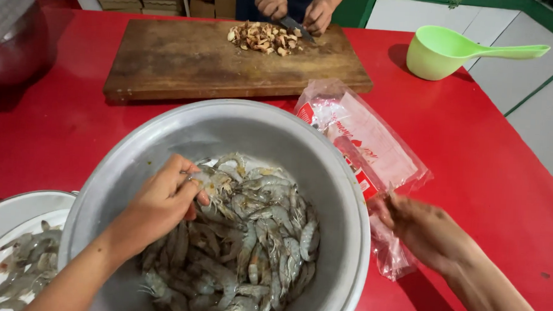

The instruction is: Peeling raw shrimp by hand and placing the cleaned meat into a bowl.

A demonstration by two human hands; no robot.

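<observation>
Pinching one raw grey shrimp [209, 182] in my left hand [160, 203], fingers closed on it over heap inside big round metal basin [343, 209], near centre. Right hand [421, 229] outside basin, near right, fingers narrow, gripping clear plastic bag with red print [365, 147]. White enamel dish [2, 214] near left holds more shrimp. Best grip: firm behind head, clear of spines. Far: another person's hands [293, 8] chopping on brown wooden board [187, 59]; green plastic scoop [446, 52] far right on red table [479, 134].

Green ladle [443, 52], wooden cutting board [187, 59].
</observation>
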